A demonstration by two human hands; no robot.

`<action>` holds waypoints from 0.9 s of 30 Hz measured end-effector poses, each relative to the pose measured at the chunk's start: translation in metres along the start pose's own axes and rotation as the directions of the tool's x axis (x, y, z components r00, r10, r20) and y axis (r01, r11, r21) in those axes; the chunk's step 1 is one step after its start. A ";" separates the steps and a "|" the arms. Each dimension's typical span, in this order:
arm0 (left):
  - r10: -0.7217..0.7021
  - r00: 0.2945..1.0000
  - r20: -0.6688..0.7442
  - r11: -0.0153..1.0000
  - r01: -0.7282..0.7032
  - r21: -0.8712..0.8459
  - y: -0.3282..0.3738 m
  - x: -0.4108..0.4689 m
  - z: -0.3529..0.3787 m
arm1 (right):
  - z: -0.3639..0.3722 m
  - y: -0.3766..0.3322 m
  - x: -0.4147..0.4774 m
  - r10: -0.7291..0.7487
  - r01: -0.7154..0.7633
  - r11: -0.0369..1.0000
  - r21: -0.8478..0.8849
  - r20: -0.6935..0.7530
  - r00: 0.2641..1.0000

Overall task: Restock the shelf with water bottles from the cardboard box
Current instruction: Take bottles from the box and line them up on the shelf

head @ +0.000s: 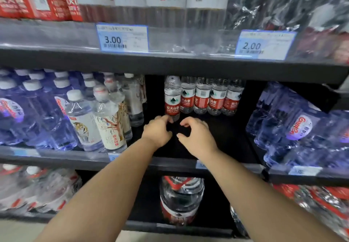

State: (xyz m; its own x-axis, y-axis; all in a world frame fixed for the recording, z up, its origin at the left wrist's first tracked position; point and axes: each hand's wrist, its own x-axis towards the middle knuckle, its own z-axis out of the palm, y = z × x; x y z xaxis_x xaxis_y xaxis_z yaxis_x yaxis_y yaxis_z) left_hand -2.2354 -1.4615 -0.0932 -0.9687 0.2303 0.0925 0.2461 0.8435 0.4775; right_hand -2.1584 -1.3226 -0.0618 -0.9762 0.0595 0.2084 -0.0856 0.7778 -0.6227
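Several red-labelled water bottles (203, 96) stand in a row at the back of the black middle shelf (222, 143). The leftmost bottle (172, 98) stands a little forward of the others. My left hand (157, 130) reaches onto the shelf, its fingertips touching the base of that bottle, fingers curled but not wrapped around it. My right hand (197, 134) hovers just to the right over the bare shelf floor, fingers apart and holding nothing. The cardboard box is out of view.
White tiger-printed bottles (109, 117) and blue bottles (37, 109) crowd the shelf's left side; wrapped blue bottle packs (298, 128) sit at the right. A large water jug (181, 198) stands on the shelf below. Price tags (121, 38) hang above.
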 end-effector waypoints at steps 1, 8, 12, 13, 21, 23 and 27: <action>0.030 0.999 -0.045 1.000 -0.030 0.008 0.009 -0.012 -0.006 | -0.004 -0.004 -0.012 -0.038 0.038 0.999 -0.021 -0.014 0.999; 0.190 0.926 -0.327 0.981 -0.190 0.034 0.012 -0.146 -0.001 | 0.021 0.016 -0.122 -0.202 0.183 0.977 -0.110 -0.194 0.960; 0.185 0.929 -0.321 0.982 -0.163 0.096 -0.010 -0.213 0.039 | 0.066 0.053 -0.182 -0.004 -0.001 0.995 -0.105 -0.043 0.999; 0.146 0.954 -0.262 0.988 -0.125 0.096 -0.016 -0.230 0.056 | 0.080 0.063 -0.198 0.114 -0.111 0.990 -0.086 0.031 0.993; -0.490 0.795 0.358 0.868 0.407 0.285 -0.056 -0.362 0.184 | 0.166 0.122 -0.326 0.624 -0.576 0.782 -0.238 0.311 0.717; -0.542 0.763 0.352 0.834 0.438 0.335 -0.061 -0.387 0.198 | 0.164 0.121 -0.342 0.486 -0.469 0.873 -0.133 0.152 0.861; -0.541 0.836 0.090 0.824 0.506 0.257 -0.054 -0.423 0.199 | 0.158 0.098 -0.354 0.253 -0.264 0.964 0.018 0.225 0.941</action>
State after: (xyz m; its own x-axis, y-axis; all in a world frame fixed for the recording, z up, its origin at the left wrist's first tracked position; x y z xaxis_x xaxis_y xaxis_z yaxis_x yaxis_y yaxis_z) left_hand -1.8331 -1.5081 -0.3323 -0.9402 -0.2205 -0.2596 -0.2790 0.9357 0.2158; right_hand -1.8526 -1.3668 -0.3158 -0.9850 0.1116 -0.1315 0.1713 0.7230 -0.6693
